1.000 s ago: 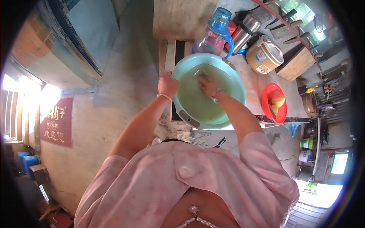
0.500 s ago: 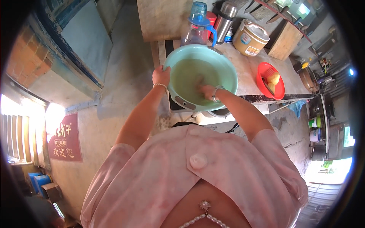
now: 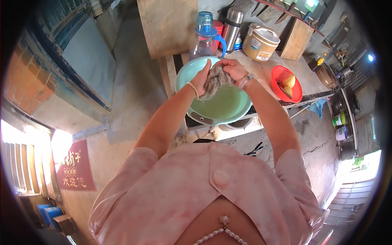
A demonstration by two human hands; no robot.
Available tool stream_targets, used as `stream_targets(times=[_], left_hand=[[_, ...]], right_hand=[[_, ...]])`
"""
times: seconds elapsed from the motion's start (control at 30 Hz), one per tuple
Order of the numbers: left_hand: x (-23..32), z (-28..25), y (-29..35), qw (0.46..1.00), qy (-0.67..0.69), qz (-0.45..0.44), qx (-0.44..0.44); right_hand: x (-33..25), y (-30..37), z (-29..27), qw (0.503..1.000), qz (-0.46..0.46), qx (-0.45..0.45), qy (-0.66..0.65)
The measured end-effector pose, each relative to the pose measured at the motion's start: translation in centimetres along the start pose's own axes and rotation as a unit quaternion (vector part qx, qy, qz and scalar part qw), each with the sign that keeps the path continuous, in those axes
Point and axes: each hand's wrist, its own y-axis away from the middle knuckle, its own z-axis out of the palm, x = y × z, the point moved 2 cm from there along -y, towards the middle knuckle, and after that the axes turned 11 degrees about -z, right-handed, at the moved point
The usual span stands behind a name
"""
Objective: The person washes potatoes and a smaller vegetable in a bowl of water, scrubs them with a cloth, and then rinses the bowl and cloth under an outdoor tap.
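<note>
A pale turquoise basin (image 3: 182,79) with greenish, cloudy water (image 3: 222,107) stands at the counter's near left corner. Above the water, a wet grey-brown cloth (image 3: 216,81) hangs bunched between my two hands. My left hand (image 3: 201,80) grips its left side, thumb pointing up. At the cloth's upper right, my right hand (image 3: 234,71) has its fingers curled over the fabric. The cloth's lower end droops over the water. Some of my fingers are hidden behind the cloth.
Behind the basin stand a clear jug with a blue lid (image 3: 203,43), a steel flask (image 3: 232,30) and a tan rice cooker (image 3: 261,42). A red basket (image 3: 281,96) holding pale yellow pieces sits to the right. Knives (image 3: 286,13) hang along the wall beside a wooden board (image 3: 297,40).
My right hand has come up out of the water with the cloth. My left hand has left the basin's rim and moved right onto the cloth.
</note>
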Motion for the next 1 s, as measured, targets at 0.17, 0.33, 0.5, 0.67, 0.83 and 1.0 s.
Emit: stream_targets(times=[0.17,0.33,0.5,0.67,0.83,1.0], left_hand=[[-1.1,0.0,0.6,0.995,0.048,-0.061,-0.06],[-2.3,-0.6,-0.2,0.987,0.144,-0.008,-0.077],[-3.1,-2.3,-0.1,0.985,0.169,-0.033,0.018],[-2.0,-3.6,1.1,0.963,0.114,-0.24,-0.049],[-0.2,-1.6,3.1,0.967,-0.08,-0.236,-0.055],[0.7,-1.6,2.6,0.94,-0.213,-0.254,-0.08]], right_hand=[[1.6,0.0,-0.6,0.968,-0.053,0.24,-0.054],[2.7,1.4,2.7,0.893,-0.167,0.105,0.405],[2.0,1.5,2.2,0.927,-0.031,-0.035,0.373],[-1.4,3.3,0.1,0.785,-0.19,-0.087,0.584],[0.1,4.0,2.8,0.611,-0.335,-0.206,0.687],[1.1,2.1,3.8,0.701,-0.172,-0.208,0.66]])
